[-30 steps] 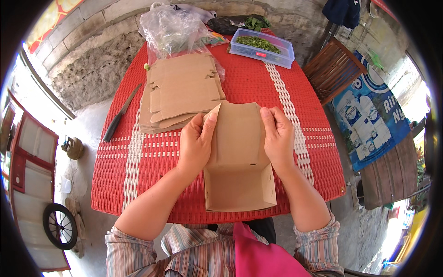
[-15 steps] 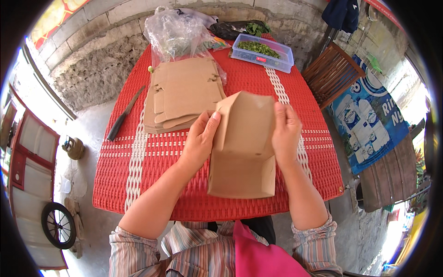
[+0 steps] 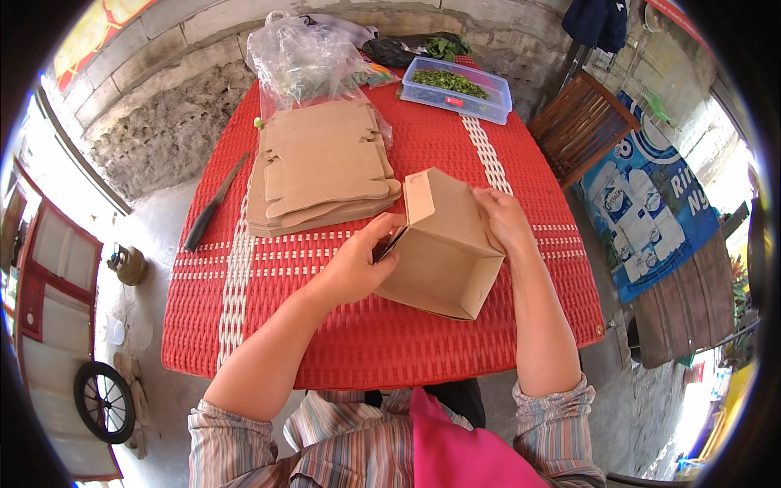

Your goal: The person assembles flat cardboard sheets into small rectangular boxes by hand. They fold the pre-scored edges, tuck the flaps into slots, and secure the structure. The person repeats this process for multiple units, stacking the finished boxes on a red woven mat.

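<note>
A brown cardboard box (image 3: 443,256), folded up with its lid partly raised, is tilted above the near part of the red woven table (image 3: 325,333). My left hand (image 3: 362,259) grips its left side, thumb and fingers bent around the edge. On the opposite side my right hand (image 3: 503,218) holds the lid's right edge and corner; some of its fingers are hidden behind the cardboard. Left of the box and farther off lies a stack of flat, unfolded cardboard boxes (image 3: 321,154).
A knife (image 3: 213,207) with a dark handle lies at the table's left. Toward the back are a clear plastic bag (image 3: 305,61), a black bag (image 3: 394,50) and a clear tub (image 3: 476,110) of chopped greens. A wooden chair (image 3: 582,126) stands by the right edge.
The box has turned and tipped, its lid folding down toward the base. My left hand has shifted lower on its side, and my right hand has moved slightly along the lid.
</note>
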Available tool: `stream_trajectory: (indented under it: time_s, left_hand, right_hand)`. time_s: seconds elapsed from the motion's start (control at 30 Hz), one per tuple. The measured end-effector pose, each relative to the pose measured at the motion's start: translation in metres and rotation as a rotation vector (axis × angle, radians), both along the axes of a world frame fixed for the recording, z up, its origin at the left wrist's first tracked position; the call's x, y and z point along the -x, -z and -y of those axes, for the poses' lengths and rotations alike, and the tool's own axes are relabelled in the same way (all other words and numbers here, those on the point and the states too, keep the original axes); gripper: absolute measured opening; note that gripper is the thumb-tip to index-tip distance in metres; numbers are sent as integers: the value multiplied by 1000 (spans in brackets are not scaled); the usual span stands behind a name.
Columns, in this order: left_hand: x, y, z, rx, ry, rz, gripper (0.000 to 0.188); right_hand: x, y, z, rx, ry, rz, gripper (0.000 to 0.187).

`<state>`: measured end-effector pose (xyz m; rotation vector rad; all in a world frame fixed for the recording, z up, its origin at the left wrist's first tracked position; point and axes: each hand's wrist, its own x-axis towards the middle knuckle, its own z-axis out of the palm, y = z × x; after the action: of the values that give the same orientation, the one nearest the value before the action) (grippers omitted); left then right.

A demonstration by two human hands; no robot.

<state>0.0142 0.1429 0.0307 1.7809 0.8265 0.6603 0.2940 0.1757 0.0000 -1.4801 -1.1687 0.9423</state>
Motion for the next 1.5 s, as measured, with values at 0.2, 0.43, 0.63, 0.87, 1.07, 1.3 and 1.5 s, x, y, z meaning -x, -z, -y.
stream_trajectory:
  time_s: [0.2, 0.43, 0.63, 0.87, 1.07, 1.3, 1.5]
  left_hand:
    - [-6, 9, 0, -102, -14, 267, 48]
    - [8, 23, -22, -135, -174, 418, 47]
    - [27, 19, -44, -641, -540, -127, 21]
    - [57, 37, -64, -717, -660, -506, 37]
    - [64, 34, -69, -702, -585, -552, 43]
    - [71, 31, -68, -819, -519, -600, 37]
    - [72, 10, -61, -720, -415, -608, 35]
  right_hand:
    - [-4, 14, -10, -7, -26, -219, 31]
    - [-55, 15, -25, -235, 520, -388, 31]
    - [-102, 41, -30, -292, 722, -364, 31]
    - [-93, 45, -33, -241, 574, -418, 36]
    - [-107, 50, -34, -339, 540, -255, 50]
    - [-79, 7, -8, -385, 934, 154, 52]
    - [-18, -34, 17, -872, 777, 552, 38]
